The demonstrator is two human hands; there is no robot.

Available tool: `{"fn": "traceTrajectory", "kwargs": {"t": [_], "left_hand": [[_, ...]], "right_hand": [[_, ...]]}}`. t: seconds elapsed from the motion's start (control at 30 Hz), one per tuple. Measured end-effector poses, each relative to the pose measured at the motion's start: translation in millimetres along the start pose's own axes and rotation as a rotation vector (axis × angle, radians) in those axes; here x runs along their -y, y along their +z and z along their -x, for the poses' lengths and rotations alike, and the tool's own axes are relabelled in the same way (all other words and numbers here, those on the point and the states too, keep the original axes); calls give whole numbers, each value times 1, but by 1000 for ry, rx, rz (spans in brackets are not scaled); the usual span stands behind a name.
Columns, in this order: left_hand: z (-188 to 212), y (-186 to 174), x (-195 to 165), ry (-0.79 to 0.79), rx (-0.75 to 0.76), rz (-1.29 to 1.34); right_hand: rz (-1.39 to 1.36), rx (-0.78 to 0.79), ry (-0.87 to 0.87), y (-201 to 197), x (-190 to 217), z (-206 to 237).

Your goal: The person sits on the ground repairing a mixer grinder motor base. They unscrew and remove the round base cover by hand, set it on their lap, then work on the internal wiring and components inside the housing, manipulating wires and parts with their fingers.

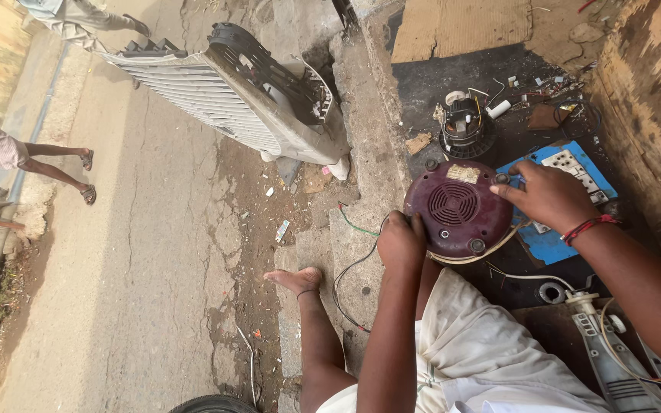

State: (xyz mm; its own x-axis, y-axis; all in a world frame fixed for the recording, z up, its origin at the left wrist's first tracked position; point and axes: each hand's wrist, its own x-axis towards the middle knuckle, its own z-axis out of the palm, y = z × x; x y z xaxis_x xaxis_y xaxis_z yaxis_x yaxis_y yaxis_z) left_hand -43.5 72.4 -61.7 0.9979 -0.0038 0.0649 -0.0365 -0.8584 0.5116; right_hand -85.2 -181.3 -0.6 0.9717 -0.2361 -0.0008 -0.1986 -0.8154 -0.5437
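While we sit at the edge of the workshop floor, we have the maroon appliance base (459, 208) turned underside up at centre right of the frame, its round vent grille facing us. Our left hand (401, 243) is closed around its lower left rim, the grip wrapped tight on the housing. Our right hand (546, 195) rests on the upper right edge, fingers half curled and pressing near a small foot; whether they pinch a screw or tool, we cannot tell. A cream power cord (474, 258) loops out beneath the base, and a blue switchboard (554, 243) lies under it. Just above sits a bare motor (466, 130) with loose wires, and at upper left of centre a white air cooler body (227, 92) leans on the kerb.

To do this well, we judge that the left hand should hold the base steady against twisting while the right works at one point on the rim, keeping the cord free of the fingers and the housing level.
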Motion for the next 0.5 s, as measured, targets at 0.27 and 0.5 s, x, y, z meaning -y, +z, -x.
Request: {"fn": "traceTrajectory", "kwargs": {"t": [0.27,0.5], "left_hand": [[4,4,0,97,-44,-22],[6,1,7,84,-66,21]], "right_hand": [[-24,-66,-47,-3,8,-3],[31,-163,-145,4,4,-2]]}}
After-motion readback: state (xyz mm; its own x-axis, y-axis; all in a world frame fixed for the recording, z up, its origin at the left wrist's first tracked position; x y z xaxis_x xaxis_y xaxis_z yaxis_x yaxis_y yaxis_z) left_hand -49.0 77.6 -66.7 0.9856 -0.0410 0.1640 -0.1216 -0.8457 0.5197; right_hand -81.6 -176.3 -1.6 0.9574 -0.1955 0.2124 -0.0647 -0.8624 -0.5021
